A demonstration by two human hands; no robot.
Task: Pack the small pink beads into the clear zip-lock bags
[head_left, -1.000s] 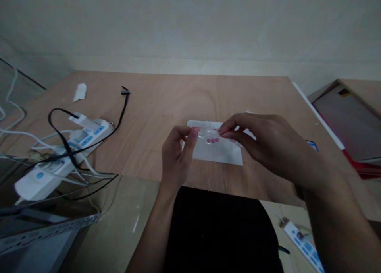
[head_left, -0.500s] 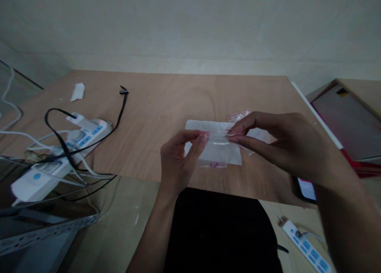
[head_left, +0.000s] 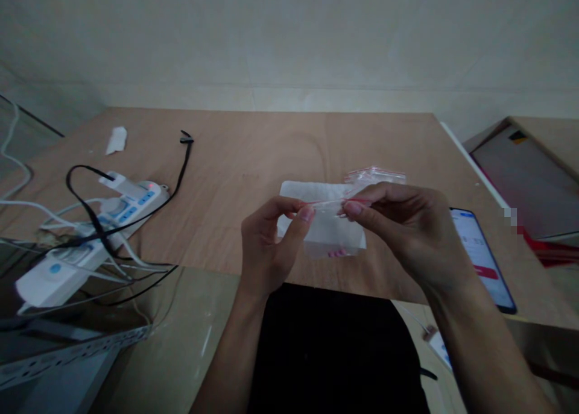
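A small clear zip bag [head_left: 326,233] with a red seal line hangs between my hands, with several small pink pieces [head_left: 337,253] at its bottom. My left hand [head_left: 277,236] pinches the left end of its top edge between thumb and forefinger. On the other end, my right hand [head_left: 398,224] pinches the same edge, thumb on the near side. Behind the bag, a white sheet of paper [head_left: 292,191] lies on the table. More clear zip bags [head_left: 377,175] with red lines lie just past my right hand, which partly covers them.
The wooden table [head_left: 226,161] carries a white power strip [head_left: 136,212] with tangled cables at the left and a paper scrap [head_left: 116,140]. A lit phone [head_left: 484,257] lies right of my right forearm. Another power strip [head_left: 438,348] is below the table's front edge.
My right hand has turned and its wrist has swung left, with the thumb now pressed over the bag's top edge. More of the phone and the loose bags shows. My left hand has barely moved.
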